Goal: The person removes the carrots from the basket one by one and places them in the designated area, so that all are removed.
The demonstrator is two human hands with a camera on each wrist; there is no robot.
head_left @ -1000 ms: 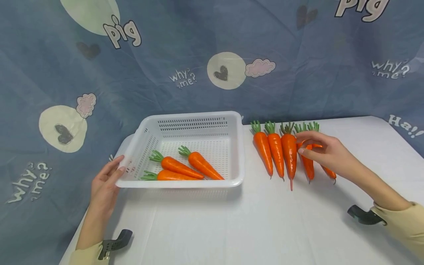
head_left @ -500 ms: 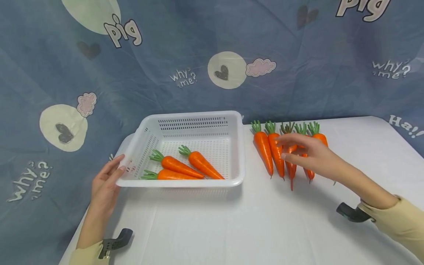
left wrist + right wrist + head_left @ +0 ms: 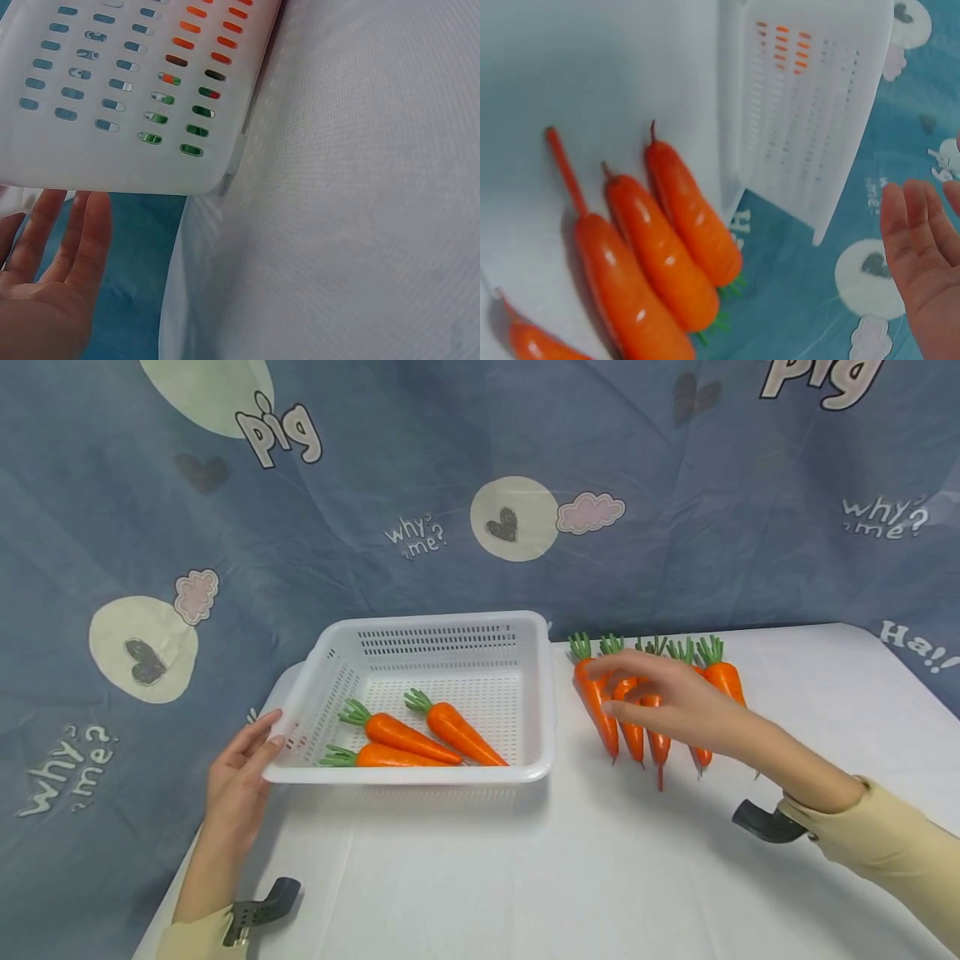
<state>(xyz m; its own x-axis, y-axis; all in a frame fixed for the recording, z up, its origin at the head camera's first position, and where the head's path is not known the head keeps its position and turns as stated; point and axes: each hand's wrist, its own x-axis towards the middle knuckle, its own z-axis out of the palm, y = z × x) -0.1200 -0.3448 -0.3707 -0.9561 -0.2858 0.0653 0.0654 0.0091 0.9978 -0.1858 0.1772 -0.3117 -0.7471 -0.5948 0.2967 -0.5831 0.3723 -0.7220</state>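
Note:
A white perforated plastic basket point(image 3: 538, 693) stands on the table, with three orange carrots inside, one of them this carrot point(image 3: 397, 737) with a green top. At the basket's left rim my left hand point(image 3: 236, 789) touches the edge with its fingertips; the left wrist view shows its fingers point(image 3: 96, 225) straight by the rim. Right of the basket several carrots lie in a row. Above that row hovers my right hand point(image 3: 675, 702), relaxed and holding nothing, nearest the leftmost carrot point(image 3: 596, 714). It partly hides the middle carrots. The right wrist view shows its fingers point(image 3: 894, 221) extended.
A white cloth point(image 3: 510, 868) covers the table. Behind the table hangs a blue printed curtain point(image 3: 375, 435), close to the basket and the carrot tops. A black wrist strap point(image 3: 258, 910) is on the left sleeve, and a black mount point(image 3: 768, 822) on the right.
My right hand has moved left along the carrot row, from the right-hand carrots to the left-hand ones. The carrots, the basket and my left hand have stayed put.

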